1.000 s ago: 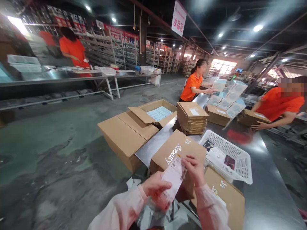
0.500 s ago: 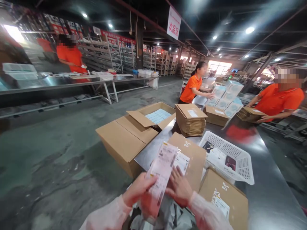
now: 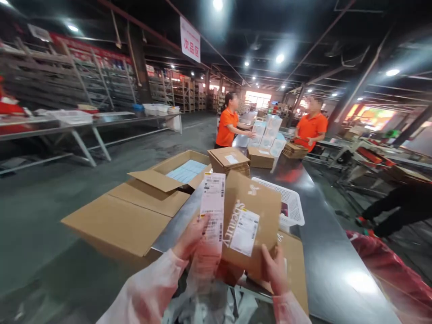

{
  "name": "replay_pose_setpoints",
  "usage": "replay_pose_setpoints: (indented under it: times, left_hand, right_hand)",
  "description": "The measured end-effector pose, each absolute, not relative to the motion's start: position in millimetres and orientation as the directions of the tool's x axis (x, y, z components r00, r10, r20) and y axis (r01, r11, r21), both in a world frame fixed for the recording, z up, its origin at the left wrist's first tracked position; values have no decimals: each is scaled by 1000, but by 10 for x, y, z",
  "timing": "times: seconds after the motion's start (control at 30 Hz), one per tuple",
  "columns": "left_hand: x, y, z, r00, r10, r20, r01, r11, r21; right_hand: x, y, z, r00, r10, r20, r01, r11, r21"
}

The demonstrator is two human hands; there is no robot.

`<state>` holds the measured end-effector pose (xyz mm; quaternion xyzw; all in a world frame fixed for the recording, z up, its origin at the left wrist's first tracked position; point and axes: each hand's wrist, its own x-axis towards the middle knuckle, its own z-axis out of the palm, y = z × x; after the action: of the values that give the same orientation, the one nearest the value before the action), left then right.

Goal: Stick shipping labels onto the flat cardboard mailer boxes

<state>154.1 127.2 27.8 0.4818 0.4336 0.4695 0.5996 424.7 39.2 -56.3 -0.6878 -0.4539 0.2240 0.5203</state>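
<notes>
The left hand (image 3: 191, 237) pinches a strip of shipping labels (image 3: 212, 195), which points up and away, just left of the brown "beauty" box (image 3: 254, 195). The right hand (image 3: 276, 272), nearer that box, holds its near right edge. Right of the box is a white basket (image 3: 297, 209).

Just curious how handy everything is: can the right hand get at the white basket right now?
Probably yes, once it lets go: the right hand holds the edge of the labelled box, which hides part of the white basket, but the basket's right side looks unobstructed.
</notes>
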Motion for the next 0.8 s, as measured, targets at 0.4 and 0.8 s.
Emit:
replay_pose_setpoints:
  times: [0.4, 0.8]
  left_hand:
    - [1714, 318, 136, 411, 908, -77, -207, 176, 962]
    - [1647, 381, -126, 105, 991, -83, -228, 105, 968]
  right_hand:
    - [3721, -2, -55, 157, 985, 71, 134, 50, -990]
    - [3168, 450, 323, -156, 987, 23, 340, 76, -937]
